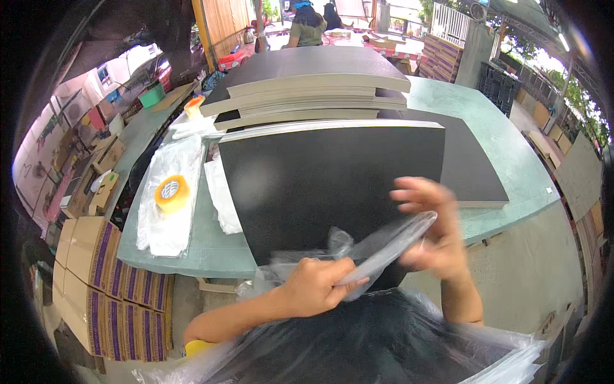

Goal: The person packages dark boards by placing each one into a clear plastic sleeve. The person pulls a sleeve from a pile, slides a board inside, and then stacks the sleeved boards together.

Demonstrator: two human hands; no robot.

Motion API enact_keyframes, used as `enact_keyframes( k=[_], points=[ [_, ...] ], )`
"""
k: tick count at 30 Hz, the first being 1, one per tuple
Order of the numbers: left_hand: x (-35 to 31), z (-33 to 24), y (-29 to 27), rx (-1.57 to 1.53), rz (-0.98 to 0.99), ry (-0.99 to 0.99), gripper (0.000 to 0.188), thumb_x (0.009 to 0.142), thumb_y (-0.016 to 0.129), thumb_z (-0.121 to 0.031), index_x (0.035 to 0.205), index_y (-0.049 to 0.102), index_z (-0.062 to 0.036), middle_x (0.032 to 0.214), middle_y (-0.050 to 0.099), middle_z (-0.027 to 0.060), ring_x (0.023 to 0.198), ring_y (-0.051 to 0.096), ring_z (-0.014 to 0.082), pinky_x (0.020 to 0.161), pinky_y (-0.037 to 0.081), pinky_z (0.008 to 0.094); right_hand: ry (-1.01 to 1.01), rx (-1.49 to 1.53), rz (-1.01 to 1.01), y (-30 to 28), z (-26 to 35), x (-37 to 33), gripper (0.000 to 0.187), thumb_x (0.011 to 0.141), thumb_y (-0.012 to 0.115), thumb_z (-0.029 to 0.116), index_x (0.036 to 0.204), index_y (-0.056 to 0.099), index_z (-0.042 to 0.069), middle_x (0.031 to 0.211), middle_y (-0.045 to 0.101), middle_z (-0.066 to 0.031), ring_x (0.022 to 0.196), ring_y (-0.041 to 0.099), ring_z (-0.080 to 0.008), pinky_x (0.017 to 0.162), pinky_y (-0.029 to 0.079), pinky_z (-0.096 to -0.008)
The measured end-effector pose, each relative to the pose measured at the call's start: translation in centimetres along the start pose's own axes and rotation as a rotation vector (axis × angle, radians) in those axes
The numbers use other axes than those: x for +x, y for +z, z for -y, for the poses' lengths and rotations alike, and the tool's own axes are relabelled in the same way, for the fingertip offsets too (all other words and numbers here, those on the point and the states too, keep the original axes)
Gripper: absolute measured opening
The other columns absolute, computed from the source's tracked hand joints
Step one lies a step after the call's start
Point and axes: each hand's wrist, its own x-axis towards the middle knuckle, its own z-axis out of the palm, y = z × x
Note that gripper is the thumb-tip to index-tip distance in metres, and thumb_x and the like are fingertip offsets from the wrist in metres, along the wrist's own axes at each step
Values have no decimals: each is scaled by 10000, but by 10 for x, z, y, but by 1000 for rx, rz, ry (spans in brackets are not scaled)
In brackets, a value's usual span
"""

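Note:
Closed fingers of my left hand (320,285) pinch a clear plastic sheet or bag (390,246), bunched and stretched out to the right. Its free end reaches between the fingers and thumb of my right hand (435,224), which is spread apart and blurred by motion. Just beyond both hands, a large black board (332,179) with pale edges leans at the table's near side. Close to my body, more clear plastic (499,361) spreads over a dark surface, and what lies under it is hard to make out.
Behind the leaning board, black boards (320,67) are stacked on the green table (511,147). On the left lie a yellow tape roll (182,203), clear plastic bags (157,224) and another tape roll (193,107). Cardboard boxes (83,288) stand lower left. A person (307,29) is far back.

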Motion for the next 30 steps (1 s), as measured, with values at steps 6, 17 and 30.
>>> enact_keyframes(
  k=[6, 17, 30],
  points=[
    [-3, 18, -10, -312, -30, -190, 233, 841, 550, -215, 760, 565, 3, 643, 571, 78, 613, 569, 127, 540, 431, 257, 536, 1073, 123, -5, -44, -5, 218, 863, 461, 241, 852, 528, 34, 723, 579, -72, 585, 575, -194, 635, 488, -330],
    [-11, 30, -62, -732, 321, -365, 139, 788, 619, -136, 819, 639, -1, 745, 625, 38, 644, 555, 75, 552, 449, 224, 401, 91, 1002, -23, 1, -18, 271, 793, 562, 252, 918, 599, 14, 905, 607, -101, 859, 568, -213, 789, 437, -323],
    [-22, 33, -113, 920, 334, -428, 322, 779, 546, -266, 995, 555, -27, 949, 586, 156, 925, 543, 301, 836, 414, 395, 129, -386, 1334, -34, 45, -31, 183, 696, 562, 67, 868, 603, 22, 890, 592, -136, 866, 546, -269, 790, 411, -375]
  ],
)
